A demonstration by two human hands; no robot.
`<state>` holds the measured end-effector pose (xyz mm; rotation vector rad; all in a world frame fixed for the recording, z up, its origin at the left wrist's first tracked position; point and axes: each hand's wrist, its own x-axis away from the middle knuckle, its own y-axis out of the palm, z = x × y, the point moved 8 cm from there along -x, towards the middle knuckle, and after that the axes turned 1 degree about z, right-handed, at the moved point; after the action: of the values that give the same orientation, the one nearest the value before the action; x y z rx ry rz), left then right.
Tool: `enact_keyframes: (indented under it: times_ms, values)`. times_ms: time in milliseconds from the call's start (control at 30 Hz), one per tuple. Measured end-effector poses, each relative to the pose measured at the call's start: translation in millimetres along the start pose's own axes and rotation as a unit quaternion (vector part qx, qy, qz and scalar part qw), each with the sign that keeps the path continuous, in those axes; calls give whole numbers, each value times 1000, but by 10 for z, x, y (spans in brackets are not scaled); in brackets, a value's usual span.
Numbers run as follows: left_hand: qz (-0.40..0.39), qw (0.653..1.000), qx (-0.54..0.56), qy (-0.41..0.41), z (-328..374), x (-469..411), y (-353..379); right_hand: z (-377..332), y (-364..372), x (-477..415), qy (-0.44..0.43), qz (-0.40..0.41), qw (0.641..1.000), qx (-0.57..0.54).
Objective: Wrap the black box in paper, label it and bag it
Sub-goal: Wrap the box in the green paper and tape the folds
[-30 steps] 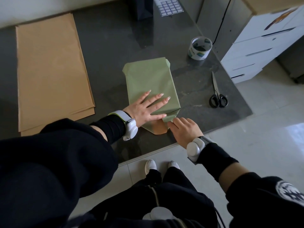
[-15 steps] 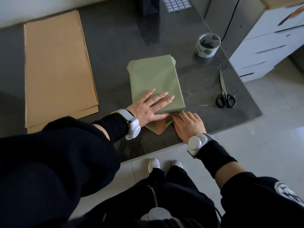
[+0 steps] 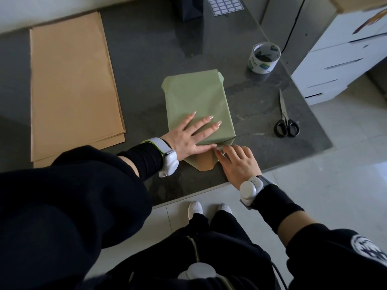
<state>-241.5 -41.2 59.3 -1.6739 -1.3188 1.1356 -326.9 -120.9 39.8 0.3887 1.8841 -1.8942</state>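
Left hand (image 3: 188, 137) lies flat, fingers spread, pressing down on the green-wrapped box (image 3: 196, 95) at mid-table (image 3: 146, 59). Right hand (image 3: 238, 164) is at its near right corner, fingers curled onto the near flap (image 3: 201, 162); we can't tell if it pinches. Scissors (image 3: 285, 120) and tape roll (image 3: 264, 57) sit right, brown paper stack (image 3: 71, 84) left.

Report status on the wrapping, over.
Left hand flat on the green-wrapped box. Right hand at the near end flap, grip unclear. Tape roll and scissors off to the right, clear of the box.
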Motion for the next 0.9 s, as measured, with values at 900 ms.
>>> enact_keyframes:
  times_ms: [900]
  values:
    - [-143,986,-83,3,36,-41,115,-29,83,176,-1,-161,985,-58]
